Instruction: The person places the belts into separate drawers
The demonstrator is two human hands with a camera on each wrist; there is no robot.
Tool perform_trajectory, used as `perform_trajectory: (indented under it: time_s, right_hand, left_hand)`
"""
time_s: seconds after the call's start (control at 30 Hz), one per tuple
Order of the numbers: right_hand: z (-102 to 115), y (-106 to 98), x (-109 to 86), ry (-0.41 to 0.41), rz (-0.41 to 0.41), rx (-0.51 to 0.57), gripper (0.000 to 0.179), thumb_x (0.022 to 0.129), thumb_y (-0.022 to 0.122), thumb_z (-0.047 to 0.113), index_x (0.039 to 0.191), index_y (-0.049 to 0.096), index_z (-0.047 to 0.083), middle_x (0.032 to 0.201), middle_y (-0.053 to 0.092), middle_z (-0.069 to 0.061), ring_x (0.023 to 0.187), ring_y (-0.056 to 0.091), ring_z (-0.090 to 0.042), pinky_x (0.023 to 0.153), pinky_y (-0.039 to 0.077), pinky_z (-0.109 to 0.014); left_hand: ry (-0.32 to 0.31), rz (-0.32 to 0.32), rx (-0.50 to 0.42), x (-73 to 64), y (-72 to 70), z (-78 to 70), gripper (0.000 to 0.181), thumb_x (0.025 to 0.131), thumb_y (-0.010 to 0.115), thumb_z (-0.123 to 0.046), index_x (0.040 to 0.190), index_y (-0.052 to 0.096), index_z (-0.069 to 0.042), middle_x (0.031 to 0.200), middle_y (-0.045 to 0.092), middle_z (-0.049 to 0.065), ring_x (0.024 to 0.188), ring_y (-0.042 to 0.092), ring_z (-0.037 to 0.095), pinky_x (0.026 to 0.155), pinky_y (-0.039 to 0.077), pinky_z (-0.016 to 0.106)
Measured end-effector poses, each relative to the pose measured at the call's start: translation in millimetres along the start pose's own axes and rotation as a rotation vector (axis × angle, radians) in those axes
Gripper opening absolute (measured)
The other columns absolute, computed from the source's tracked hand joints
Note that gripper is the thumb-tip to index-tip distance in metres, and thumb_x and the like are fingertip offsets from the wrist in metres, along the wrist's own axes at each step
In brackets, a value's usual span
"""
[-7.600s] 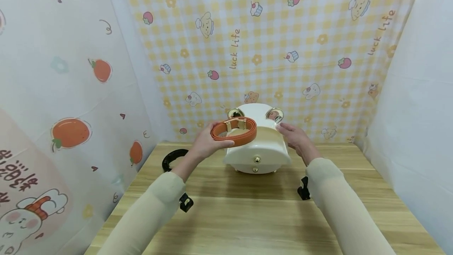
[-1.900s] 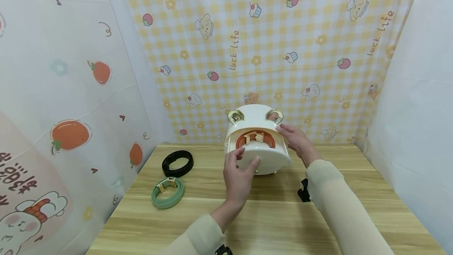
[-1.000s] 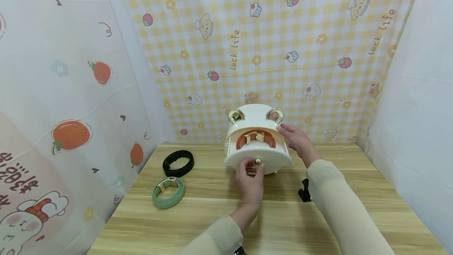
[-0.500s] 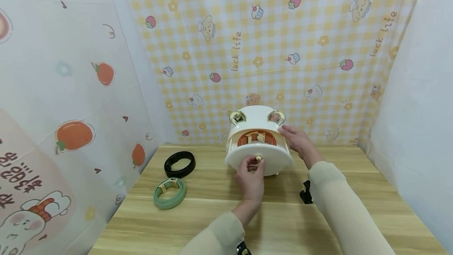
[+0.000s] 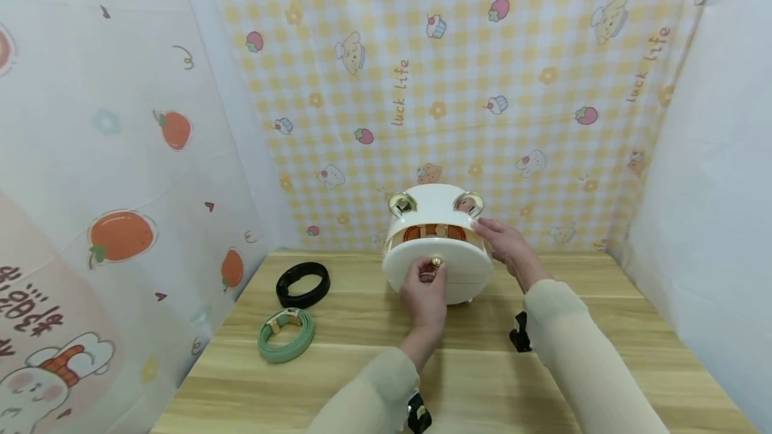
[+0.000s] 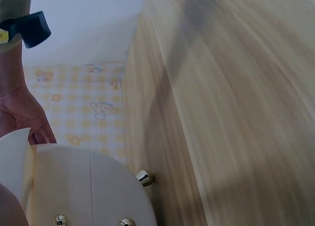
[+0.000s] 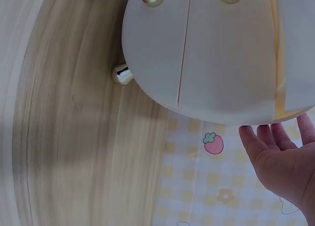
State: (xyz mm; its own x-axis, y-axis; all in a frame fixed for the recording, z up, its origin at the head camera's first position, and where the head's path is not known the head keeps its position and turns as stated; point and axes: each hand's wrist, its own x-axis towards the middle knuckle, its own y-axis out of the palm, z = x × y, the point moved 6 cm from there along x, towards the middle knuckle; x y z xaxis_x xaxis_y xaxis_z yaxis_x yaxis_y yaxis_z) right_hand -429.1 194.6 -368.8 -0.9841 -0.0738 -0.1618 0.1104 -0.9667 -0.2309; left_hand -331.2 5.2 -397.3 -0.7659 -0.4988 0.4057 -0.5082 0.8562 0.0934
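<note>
Left hand (image 5: 425, 286) pinches gold knob (image 5: 435, 262) on upper drawer front of white jewelry box (image 5: 438, 253); right hand (image 5: 505, 246), fingers straight, braces box's right side. Orange belt (image 5: 434, 232) coiled inside drawer.

Risk: belt edge riding high jams drawer; a hard push slides box on table (image 5: 482, 367).

Head view alone shows belt and grip; wrist views show box underside and metal foot (image 7: 121, 74).

Green belt (image 5: 286, 334) and black belt (image 5: 303, 283) lie left of box.

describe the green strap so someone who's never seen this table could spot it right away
On the wooden table, look left of the white rounded box that both hands touch. Two coiled straps lie there: the green strap is the nearer one, pale green with a gold buckle, while the black strap lies behind it.
</note>
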Motion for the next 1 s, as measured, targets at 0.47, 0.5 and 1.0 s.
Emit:
perform_trajectory:
  time_s: [0.47,0.5,1.0]
  right_hand:
    - [1,2,0.9,-0.009,0.006,0.015,0.070,0.099,0.056,0.046,0.156,0.031,0.012,0.165,0.006,-0.010,0.148,0.016,-0.035,0.114,0.028,-0.052]
    - [1,1,0.9,-0.011,0.006,0.016,0.071,0.099,0.056,0.046,0.156,0.031,0.012,0.165,0.006,-0.011,0.148,0.016,-0.035,0.114,0.028,-0.052]
    - [0,1,-1.8,0.002,-0.001,0.050,0.068,0.101,0.054,0.042,0.156,0.029,0.011,0.166,0.005,-0.008,0.148,0.018,-0.035,0.114,0.028,-0.051]
  left_hand:
    - [-0.017,-0.030,0.099,24.6,15.3,10.3,0.017,0.078,0.083,-0.012,0.092,0.072,-0.011,0.082,0.070,-0.004,0.067,0.063,0.007,0.061,0.054,0.024]
    - [-0.010,-0.033,0.100,25.8,16.5,10.4,0.018,0.078,0.083,-0.011,0.091,0.072,-0.010,0.081,0.070,-0.004,0.067,0.063,0.007,0.061,0.054,0.025]
    - [0.006,-0.055,0.195,36.5,26.2,15.5,0.017,0.077,0.084,-0.016,0.088,0.071,-0.013,0.080,0.069,-0.006,0.067,0.063,0.006,0.064,0.053,0.026]
